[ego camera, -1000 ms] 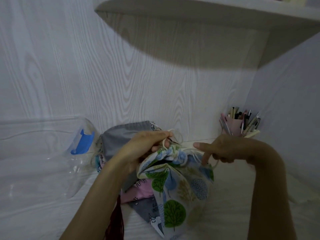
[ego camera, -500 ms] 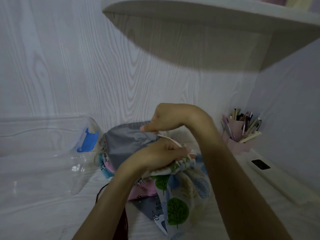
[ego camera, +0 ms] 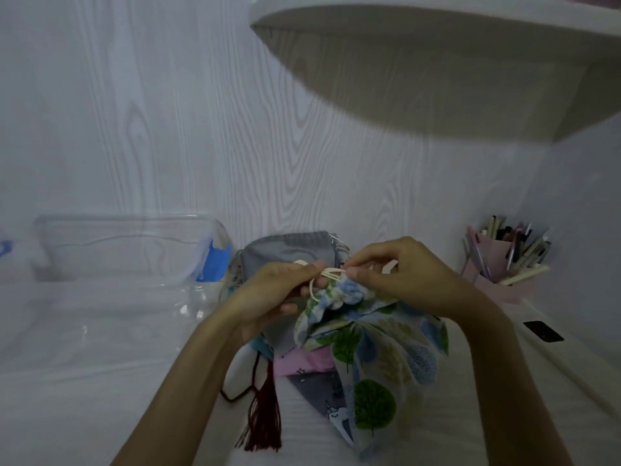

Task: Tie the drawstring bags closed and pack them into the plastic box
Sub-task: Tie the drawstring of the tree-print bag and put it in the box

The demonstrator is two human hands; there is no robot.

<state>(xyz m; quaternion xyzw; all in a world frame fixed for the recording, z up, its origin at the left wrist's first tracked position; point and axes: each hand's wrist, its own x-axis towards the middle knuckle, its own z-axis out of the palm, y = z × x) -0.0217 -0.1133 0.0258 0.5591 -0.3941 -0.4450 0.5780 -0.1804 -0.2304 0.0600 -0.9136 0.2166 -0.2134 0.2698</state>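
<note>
— What are the fingers doing?

— Both hands meet at the gathered neck of the tree-print drawstring bag. The left hand has its fingers curled, thumb and forefinger pinching the cream drawstring, a loop of which hangs below them. The right hand pinches the same cord from the other side, thumb and forefinger tips pressed together, the rest of its fingers loosely bent above.

— And the bag itself?

— It stands bunched at the top between the two hands, its body draped toward the near edge of the white surface. It lies over a pile of other bags: a grey bag behind, a pink bag and a unicorn-print bag underneath. A dark red tassel trails out on the left of the pile.

— Where is the box?

— The clear plastic box, with a blue latch, sits to the left against the back wall, just beside the pile.

— Room to move?

— Open surface lies in front of the box. On the right, a pink pen holder stands in the corner, and a shelf overhangs above.
</note>
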